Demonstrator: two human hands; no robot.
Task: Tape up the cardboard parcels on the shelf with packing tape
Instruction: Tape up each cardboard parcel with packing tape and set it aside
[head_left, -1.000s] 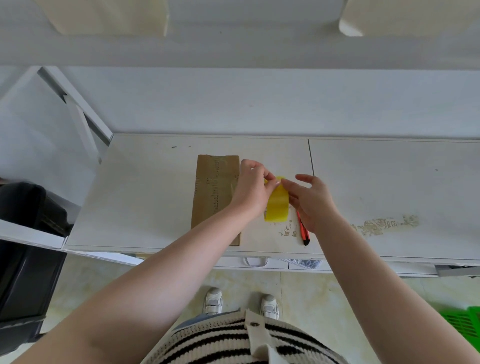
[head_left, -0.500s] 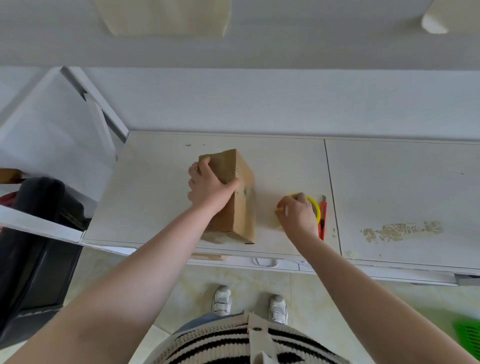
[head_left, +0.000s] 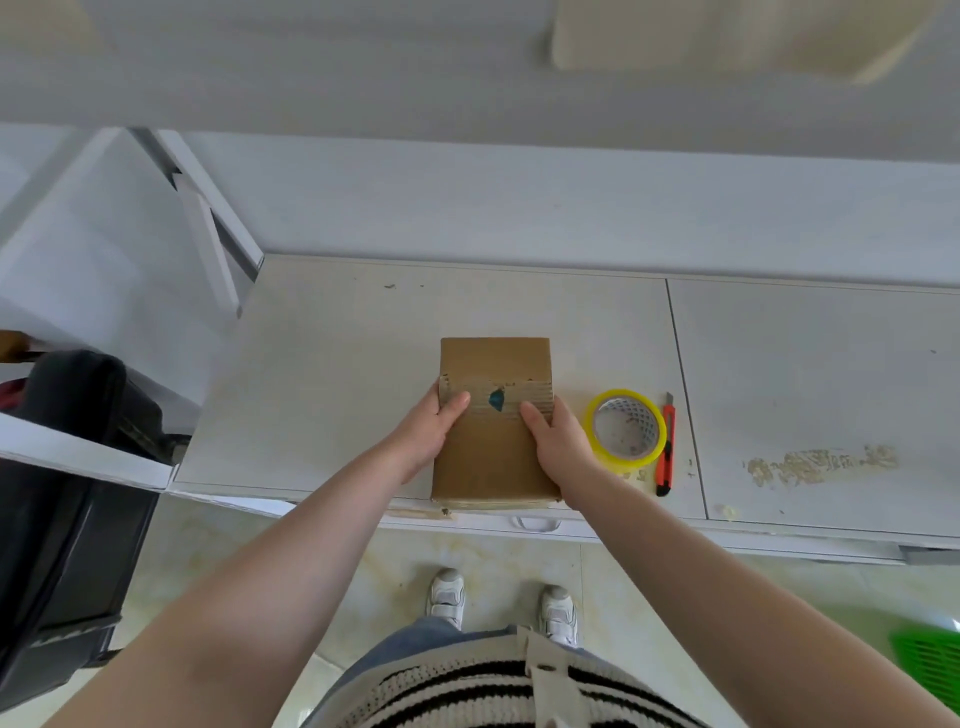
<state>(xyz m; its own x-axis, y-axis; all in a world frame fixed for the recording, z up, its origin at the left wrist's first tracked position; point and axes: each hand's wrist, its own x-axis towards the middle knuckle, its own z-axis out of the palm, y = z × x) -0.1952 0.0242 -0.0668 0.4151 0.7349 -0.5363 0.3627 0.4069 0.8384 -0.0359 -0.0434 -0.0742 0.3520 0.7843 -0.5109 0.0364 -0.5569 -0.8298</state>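
Observation:
A brown cardboard parcel (head_left: 493, 452) lies flat on the white shelf (head_left: 322, 374), near its front edge. A torn strip across its top shows corrugation and a small blue-green patch. My left hand (head_left: 434, 431) grips the parcel's left edge with the thumb on top. My right hand (head_left: 558, 441) grips its right edge the same way. A roll of yellow packing tape (head_left: 626, 430) lies flat on the shelf just right of my right hand, untouched.
An orange utility knife (head_left: 665, 451) lies right of the tape roll. A black chair (head_left: 67, 499) stands at the left below the shelf. A green basket (head_left: 930, 667) sits on the floor at the lower right. An upper shelf overhangs the back.
My right hand put the tape roll down on the shelf and moved to the parcel. The parcel was tipped up on edge and now lies flat, held by both hands.

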